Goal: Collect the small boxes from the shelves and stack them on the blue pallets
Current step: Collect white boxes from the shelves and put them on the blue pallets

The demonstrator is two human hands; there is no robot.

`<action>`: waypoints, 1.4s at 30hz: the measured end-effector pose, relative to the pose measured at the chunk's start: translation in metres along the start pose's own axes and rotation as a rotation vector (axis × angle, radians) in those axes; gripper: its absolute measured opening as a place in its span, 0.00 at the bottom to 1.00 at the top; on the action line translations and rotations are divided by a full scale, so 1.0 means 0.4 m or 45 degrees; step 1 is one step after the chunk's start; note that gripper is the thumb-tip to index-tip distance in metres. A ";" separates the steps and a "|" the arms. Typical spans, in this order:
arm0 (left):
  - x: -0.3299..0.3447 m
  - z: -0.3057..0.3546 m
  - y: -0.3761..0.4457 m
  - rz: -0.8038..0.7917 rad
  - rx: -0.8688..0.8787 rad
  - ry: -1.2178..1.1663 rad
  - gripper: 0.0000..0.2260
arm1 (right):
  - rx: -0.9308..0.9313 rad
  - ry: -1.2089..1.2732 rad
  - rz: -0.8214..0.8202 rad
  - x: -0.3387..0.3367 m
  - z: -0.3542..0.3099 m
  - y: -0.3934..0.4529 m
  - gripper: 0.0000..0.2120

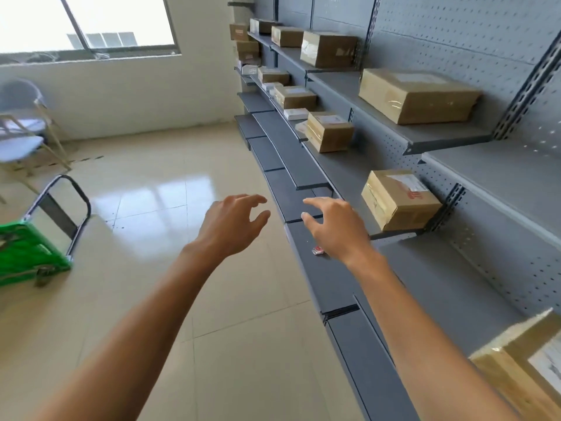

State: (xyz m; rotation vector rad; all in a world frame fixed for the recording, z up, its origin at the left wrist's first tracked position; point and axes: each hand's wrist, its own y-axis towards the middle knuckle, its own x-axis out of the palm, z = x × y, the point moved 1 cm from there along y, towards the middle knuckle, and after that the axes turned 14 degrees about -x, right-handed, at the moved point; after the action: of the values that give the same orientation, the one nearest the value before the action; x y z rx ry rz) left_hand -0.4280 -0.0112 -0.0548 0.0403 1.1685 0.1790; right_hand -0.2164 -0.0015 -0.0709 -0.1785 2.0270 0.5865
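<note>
Grey metal shelves run along the right wall and carry several taped cardboard boxes. The nearest middle-shelf box with a white label sits just right of my right hand. Another box stands further along, and a big one lies on the shelf above. My left hand hovers over the floor beside the shelf edge. Both hands are stretched forward, fingers loosely spread, holding nothing. A box corner shows at bottom right. No blue pallet is in view.
A green hand cart with a black handle stands at the left on the tiled floor. Folding chairs sit under the window at far left. A small red-and-white scrap lies on the lower shelf by my right wrist.
</note>
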 end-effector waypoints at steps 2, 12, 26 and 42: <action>0.001 -0.004 0.061 0.018 -0.033 -0.018 0.16 | -0.028 -0.001 -0.026 0.007 0.023 0.069 0.19; 0.028 -0.104 0.383 0.053 -0.142 -0.033 0.16 | -0.122 0.025 -0.120 0.109 0.095 0.418 0.19; 0.003 -0.345 1.008 0.053 -0.127 -0.096 0.17 | -0.039 0.037 -0.101 0.324 0.152 1.016 0.19; 0.177 -0.256 1.650 -0.053 0.028 0.000 0.18 | 0.077 0.020 -0.057 0.411 0.528 1.519 0.19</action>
State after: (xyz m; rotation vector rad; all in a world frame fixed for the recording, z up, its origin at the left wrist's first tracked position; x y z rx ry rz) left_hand -0.5737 0.6442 -0.0773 0.0349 1.1704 0.1296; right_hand -0.3533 0.6476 -0.0953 -0.1924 2.0478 0.4964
